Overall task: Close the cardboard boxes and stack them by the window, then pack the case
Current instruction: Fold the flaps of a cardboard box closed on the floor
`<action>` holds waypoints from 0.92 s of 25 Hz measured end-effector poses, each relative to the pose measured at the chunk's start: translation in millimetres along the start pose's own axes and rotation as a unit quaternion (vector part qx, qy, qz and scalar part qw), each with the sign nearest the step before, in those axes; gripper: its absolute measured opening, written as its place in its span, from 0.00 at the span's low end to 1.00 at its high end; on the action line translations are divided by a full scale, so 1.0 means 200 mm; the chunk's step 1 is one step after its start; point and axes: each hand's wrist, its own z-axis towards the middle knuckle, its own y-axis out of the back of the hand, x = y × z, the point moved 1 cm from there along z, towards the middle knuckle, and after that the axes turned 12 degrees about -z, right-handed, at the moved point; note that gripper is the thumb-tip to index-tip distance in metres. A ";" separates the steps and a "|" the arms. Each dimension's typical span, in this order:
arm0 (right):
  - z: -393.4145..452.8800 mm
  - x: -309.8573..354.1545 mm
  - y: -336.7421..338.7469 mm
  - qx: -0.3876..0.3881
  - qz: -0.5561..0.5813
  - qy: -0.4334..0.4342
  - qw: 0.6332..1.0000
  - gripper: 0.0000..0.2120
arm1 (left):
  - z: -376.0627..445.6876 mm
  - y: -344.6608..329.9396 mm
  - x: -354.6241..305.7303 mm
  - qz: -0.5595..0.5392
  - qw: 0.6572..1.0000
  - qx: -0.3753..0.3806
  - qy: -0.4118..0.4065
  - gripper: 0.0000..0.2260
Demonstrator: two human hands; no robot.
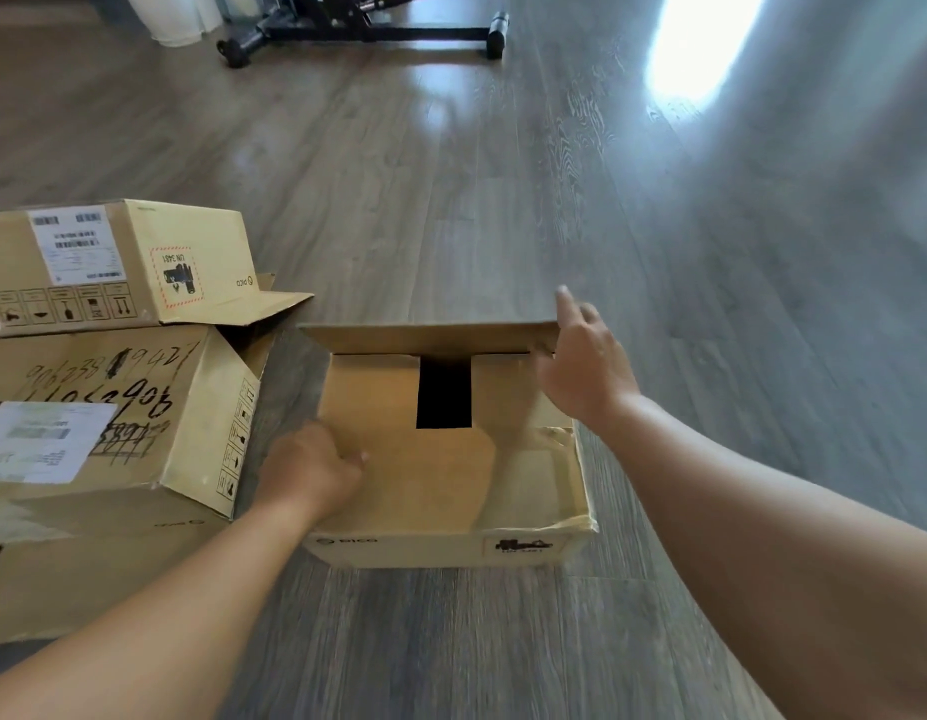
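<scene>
The right hand (586, 368) reaches to the far right corner of the cardboard box (445, 470) in the middle of the floor; its fingers are loosely spread, the forefinger raised above the edge of the far flap (430, 337), and the thumb side touches that flap's right end, though whether the thumb pinches it from beneath is hidden. That flap stands half raised, tilted over the opening. The left hand (313, 467) rests on the near left part of the box top, fingers curled together and pressing down on the folded near flap (425, 475). Both forearms stretch forward and down from the bottom corners of the view, bare, the right one reaching further. Between the side flaps a dark rectangular gap (444, 392) remains open. Just left of this box lies a large box (113, 439) with handwritten numbers and a white label, and a smaller labelled box (118, 262) sits on top of it. All stand on the grey wood floor (503, 174).
</scene>
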 end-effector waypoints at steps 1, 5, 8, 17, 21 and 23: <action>-0.07 -0.02 0.00 0.026 -0.021 0.020 0.999 0.33 | -0.01 0.01 -0.01 -0.004 1.000 -0.015 0.014 0.16; -0.30 -0.11 -0.04 0.111 -0.088 0.044 0.989 0.29 | -0.03 0.02 -0.03 -0.003 0.999 -0.034 0.004 0.32; -0.37 -0.12 -0.08 0.150 -0.078 0.005 0.986 0.32 | -0.03 0.01 -0.02 -0.036 0.997 -0.073 -0.013 0.26; -0.42 -0.02 -0.24 0.164 -0.063 -0.099 0.979 0.31 | 0.05 0.01 0.03 -0.046 0.995 0.000 -0.084 0.29; -0.37 0.02 -0.20 0.111 -0.081 -0.073 0.988 0.17 | 0.05 0.01 0.03 -0.070 0.994 -0.034 -0.074 0.29; -0.33 0.08 -0.17 0.101 -0.079 -0.058 0.990 0.14 | 0.06 0.04 0.03 -0.071 0.994 -0.049 -0.066 0.29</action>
